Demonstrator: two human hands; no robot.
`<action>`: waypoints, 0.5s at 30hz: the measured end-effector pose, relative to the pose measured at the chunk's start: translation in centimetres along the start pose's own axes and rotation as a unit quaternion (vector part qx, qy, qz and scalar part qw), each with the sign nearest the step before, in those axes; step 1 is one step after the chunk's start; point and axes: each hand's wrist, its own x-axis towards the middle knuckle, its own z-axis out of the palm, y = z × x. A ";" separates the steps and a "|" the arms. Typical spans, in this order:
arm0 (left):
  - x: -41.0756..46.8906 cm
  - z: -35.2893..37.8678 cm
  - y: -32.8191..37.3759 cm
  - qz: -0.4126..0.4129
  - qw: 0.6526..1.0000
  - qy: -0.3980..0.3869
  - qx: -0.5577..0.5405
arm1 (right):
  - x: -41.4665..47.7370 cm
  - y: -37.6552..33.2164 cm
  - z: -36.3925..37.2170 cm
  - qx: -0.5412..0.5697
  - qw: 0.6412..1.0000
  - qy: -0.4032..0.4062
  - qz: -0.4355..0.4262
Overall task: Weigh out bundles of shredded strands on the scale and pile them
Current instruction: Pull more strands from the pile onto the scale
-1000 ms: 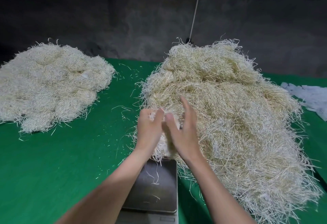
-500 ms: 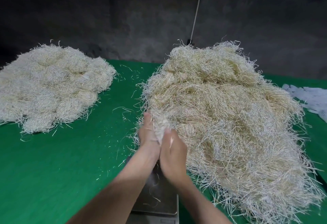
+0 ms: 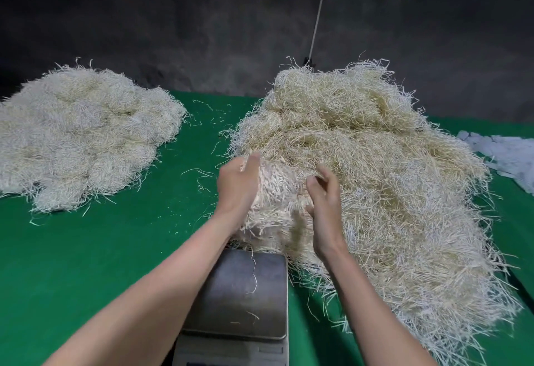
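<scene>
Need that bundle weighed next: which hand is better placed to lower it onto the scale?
Probably left: the left hand wraps the bundle right above the scale's far edge, while the right hand only touches its side with loose fingers.

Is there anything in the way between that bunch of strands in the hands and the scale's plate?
Nothing visible blocks it. The bundle of strands sits between the left hand and right hand, just past the scale plate, which carries only a few stray strands. The big heap lies beside the plate's right edge.
</scene>
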 end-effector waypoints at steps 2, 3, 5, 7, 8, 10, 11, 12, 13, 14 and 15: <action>-0.3 0.9 0.9 0.038 0.997 -0.036 0.061 | 0.0 -1.2 1.0 0.036 0.996 -0.073 0.026; -0.6 1.6 1.2 0.042 0.995 -0.055 0.071 | 0.0 -1.9 1.7 0.042 0.993 -0.092 0.061; -1.0 2.0 1.9 0.006 0.996 -0.088 0.003 | 0.2 -2.4 2.4 0.063 0.981 -0.075 0.166; -0.7 1.0 2.1 -0.030 0.988 -0.100 -0.112 | 0.5 -2.2 2.1 0.123 0.964 -0.030 0.234; -0.5 0.2 1.6 -0.012 0.993 -0.079 -0.088 | 0.5 -2.1 1.9 0.161 0.955 -0.017 0.248; -0.9 -0.5 0.1 -0.028 0.996 -0.059 -0.053 | 0.7 -1.7 1.4 0.221 0.938 0.009 0.268; -1.6 -0.4 -0.4 -0.092 0.984 -0.107 -0.104 | 0.9 -1.5 1.5 0.236 0.933 0.021 0.272; -2.7 -0.1 -0.6 -0.172 0.949 -0.176 -0.198 | 0.9 -1.4 1.8 0.231 0.937 0.034 0.261; -3.5 0.2 -1.2 -0.257 0.898 -0.219 -0.283 | 0.5 -1.2 2.2 0.190 0.951 0.054 0.237; -4.1 0.5 -1.5 -0.295 0.870 -0.214 -0.333 | 0.0 -0.7 2.5 0.085 0.975 0.077 0.192; -4.3 0.7 -1.7 -0.299 0.868 -0.186 -0.351 | -0.9 -0.2 2.9 -0.043 0.987 0.093 0.126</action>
